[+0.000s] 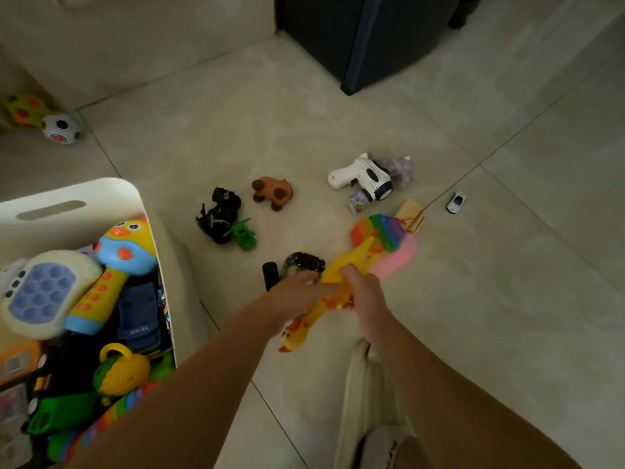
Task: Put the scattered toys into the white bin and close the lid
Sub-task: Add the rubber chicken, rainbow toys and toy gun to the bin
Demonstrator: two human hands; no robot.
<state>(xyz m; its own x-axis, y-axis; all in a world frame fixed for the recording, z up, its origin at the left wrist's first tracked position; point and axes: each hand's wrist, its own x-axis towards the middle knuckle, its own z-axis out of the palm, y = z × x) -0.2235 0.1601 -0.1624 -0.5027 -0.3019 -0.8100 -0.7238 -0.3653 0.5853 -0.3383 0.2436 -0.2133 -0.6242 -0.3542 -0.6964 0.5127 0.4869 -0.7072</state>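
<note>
A white bin [101,194] stands at the left, full of several toys. My right hand [367,296] grips a yellow rubber chicken [324,306] above the floor. My left hand [301,292] reaches beside it with straight fingers touching the chicken. Under the chicken's far end lie a rainbow pop toy [385,231] and a pink toy [400,255]. Scattered beyond are a black toy truck [220,214], a green toy [243,233], a brown plush dog [274,191], a white bubble gun [363,177], a dark toy car [302,262] and a small silver car [456,202]. No lid is identifiable.
A dark cabinet [358,35] stands at the back. Two balls, one a soccer-patterned ball [61,129], lie by the wall at far left. A small wooden block [411,214] and a grey plush [399,169] sit near the gun. A slipper [382,448] is at the bottom.
</note>
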